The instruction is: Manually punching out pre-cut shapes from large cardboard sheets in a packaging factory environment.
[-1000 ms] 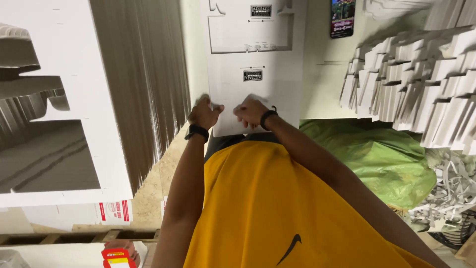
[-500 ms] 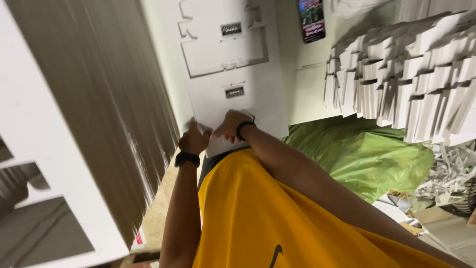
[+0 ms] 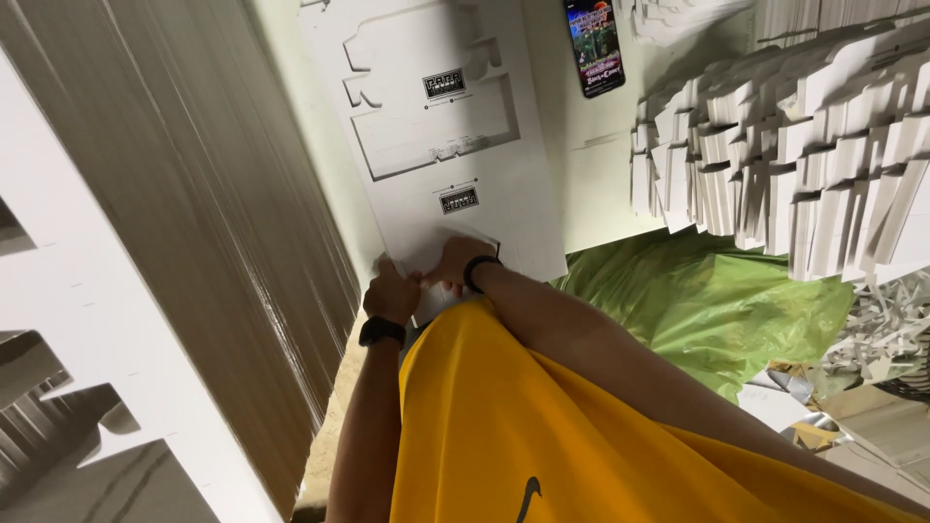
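Left of the grip, filling that whole side: tall stack of flat cardboard sheets (image 3: 194, 242), edges showing as fine brown lines, white die-cut top sheet nearest the camera. Right of the grip and well apart: stacked bundles of white die-cut blanks (image 3: 794, 165), fanned on edge. Below those, to the right of the grip: crumpled green plastic sheet (image 3: 707, 310), with paper scraps (image 3: 891, 329) further right. Straight ahead of the grip, stretching away from it: white die-cut cardboard sheet (image 3: 455, 145), flat on the pale table (image 3: 601, 203), with pre-cut outlines and two small dark printed labels. Near edge of that sheet right at the grip, the rest lying beyond the fingers. Left hand (image 3: 390, 291) closed on the sheet's near left corner, fingers curled under, black watch at the wrist. Right hand (image 3: 457, 261) just beside it, touching the near edge, fingers bent down onto a partly lifted flap; black band at the wrist. Both clenched on the card, though exact fingertip contact hidden by the knuckles. Far beyond the grip, up and to the right: dark phone (image 3: 594, 44) with lit screen, lying on the table beside the sheet.
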